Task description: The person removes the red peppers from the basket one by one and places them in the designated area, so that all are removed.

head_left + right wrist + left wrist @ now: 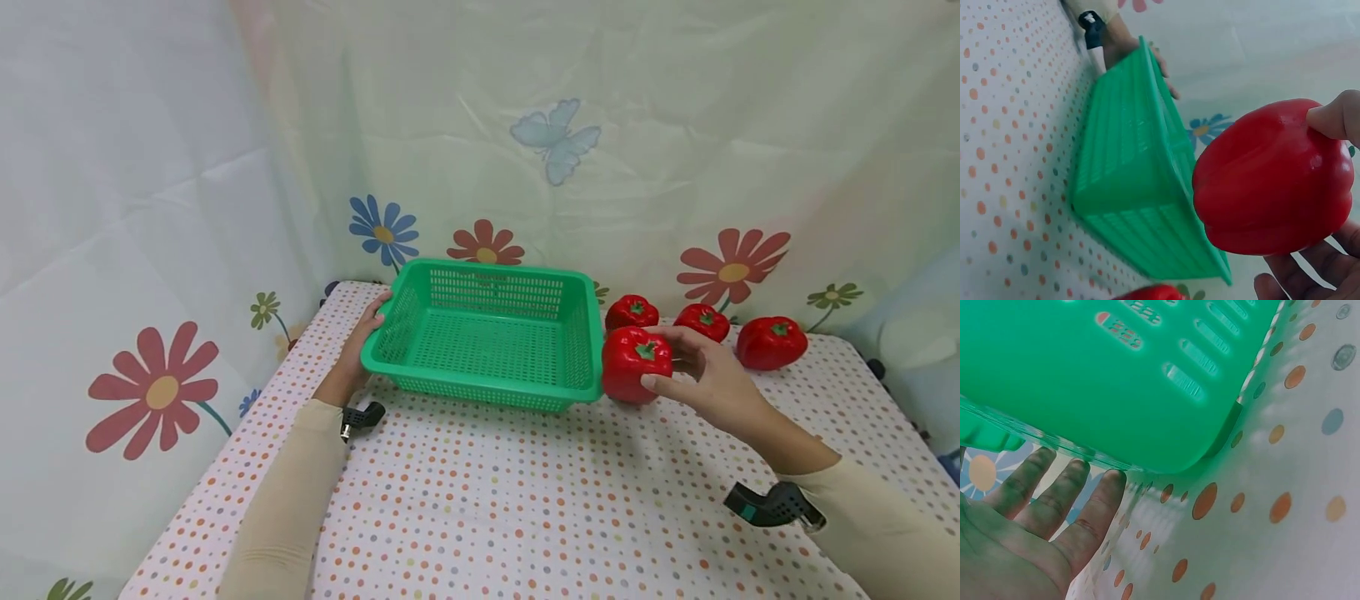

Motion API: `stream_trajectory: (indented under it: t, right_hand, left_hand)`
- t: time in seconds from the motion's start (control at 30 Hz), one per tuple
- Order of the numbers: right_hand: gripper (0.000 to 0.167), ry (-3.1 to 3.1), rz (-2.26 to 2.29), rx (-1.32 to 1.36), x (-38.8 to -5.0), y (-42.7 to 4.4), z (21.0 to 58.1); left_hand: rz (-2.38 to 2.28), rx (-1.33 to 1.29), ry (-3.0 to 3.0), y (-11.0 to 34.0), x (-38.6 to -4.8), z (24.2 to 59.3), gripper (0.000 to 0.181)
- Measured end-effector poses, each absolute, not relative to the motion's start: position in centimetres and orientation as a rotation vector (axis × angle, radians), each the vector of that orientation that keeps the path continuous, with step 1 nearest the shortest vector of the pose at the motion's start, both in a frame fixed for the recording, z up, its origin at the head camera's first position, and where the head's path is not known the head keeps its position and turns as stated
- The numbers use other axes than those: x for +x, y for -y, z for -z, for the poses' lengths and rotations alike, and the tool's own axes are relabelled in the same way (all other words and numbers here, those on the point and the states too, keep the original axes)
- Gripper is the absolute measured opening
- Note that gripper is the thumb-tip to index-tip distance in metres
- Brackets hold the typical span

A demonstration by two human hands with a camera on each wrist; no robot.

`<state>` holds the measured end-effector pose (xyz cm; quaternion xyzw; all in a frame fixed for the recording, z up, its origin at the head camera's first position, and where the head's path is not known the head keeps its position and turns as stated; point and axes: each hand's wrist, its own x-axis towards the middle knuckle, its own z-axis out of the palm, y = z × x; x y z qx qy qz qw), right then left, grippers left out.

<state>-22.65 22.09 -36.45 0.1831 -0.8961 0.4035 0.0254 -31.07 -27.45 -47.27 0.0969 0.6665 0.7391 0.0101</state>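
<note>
An empty green slatted basket (480, 396) stands on the dotted cloth. At its left end my left hand (360, 337) touches the side, and in the left wrist view the fingers (1088, 528) reach out nearly straight with their tips against the green wall. Just off the basket's right rim, my right hand (708, 375) holds a red bell pepper (626, 367) between thumb and fingers. The right wrist view puts this bell pepper (1272, 178) above the cloth, higher than the rim. Its green stem shows in the head view.
Three more red bell peppers lie right of the basket: one behind the held pepper (632, 310), one behind my right hand (702, 320), and a bell pepper farther right (771, 343). A flowered curtain (450, 150) hangs close behind the table (480, 500).
</note>
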Motion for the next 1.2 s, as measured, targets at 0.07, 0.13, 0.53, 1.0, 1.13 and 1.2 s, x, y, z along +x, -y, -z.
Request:
stream_trajectory:
  t: [0.07,0.13,0.53,1.0,1.13,1.2]
  right_hand:
    - [0.068,2.751,-1.222,0.529,-22.0,-23.3,36.9]
    - [0.069,2.725,-1.212,0.499,-21.4,-24.5,37.4]
    - [0.075,2.774,-1.133,0.220,-21.2,-29.6,41.2]
    - [0.078,2.858,-1.078,0.044,-23.9,-31.8,45.0]
    - [0.080,2.869,-1.057,0.018,-24.8,-31.5,45.1]
    - [0.081,2.873,-1.060,0.009,-25.2,-31.3,45.0]
  left_hand:
    - [-2.316,0.294,-2.070,27.4,-31.0,47.2,0.053]
    - [-2.318,0.290,-2.065,27.4,-31.0,47.2,0.053]
    - [-2.336,0.291,-2.067,27.5,-30.6,47.2,0.053]
    - [-2.326,0.319,-2.063,27.2,-30.8,46.9,0.054]
    - [-2.309,0.334,-2.057,27.1,-30.3,46.3,0.054]
    - [-2.306,0.332,-2.056,27.0,-30.0,46.0,0.055]
